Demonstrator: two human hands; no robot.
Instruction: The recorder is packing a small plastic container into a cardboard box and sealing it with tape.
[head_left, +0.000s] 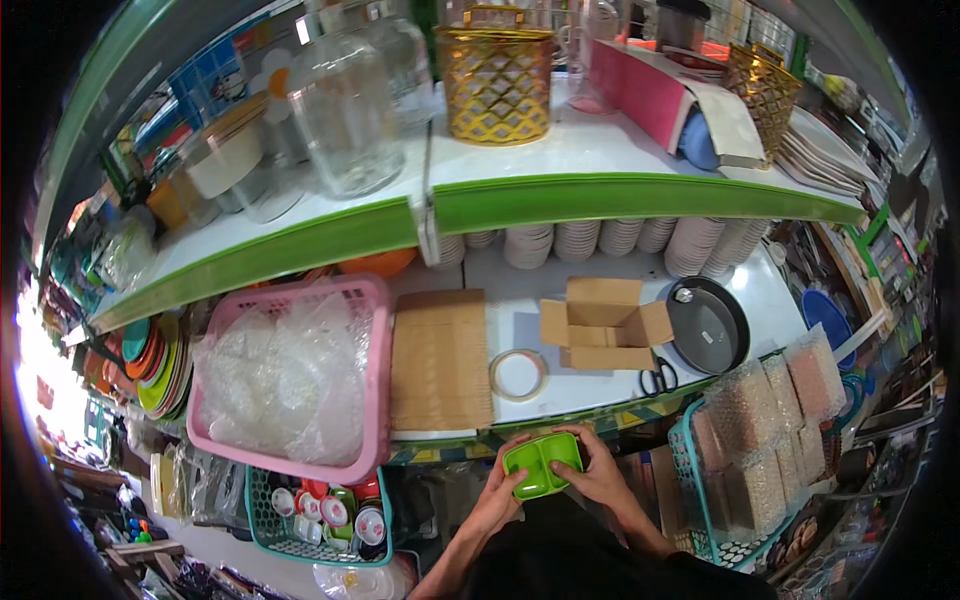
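Note:
Both of my hands hold a bright green plastic container (541, 466) with a divider down its middle, close to my body and in front of the shelf edge. My left hand (501, 484) grips its left side, thumb over the rim. On the opposite side my right hand (596, 472) has its thumb inside a compartment. Beyond the container, an open cardboard box (611, 326) stands with its flaps spread. A roll of tape (519, 375) lies left of the box, and black-handled scissors (658, 377) lie by its near right corner.
A pink basket (381, 375) of bubble wrap stands left of a flat cardboard sheet (441, 360). A round dark pan (709, 324) sits right. Below are a teal basket (319, 556) of small containers and another (701, 480) piled with bubble-wrapped packs. The green-edged upper shelf (600, 199) overhangs stacked bowls (528, 246).

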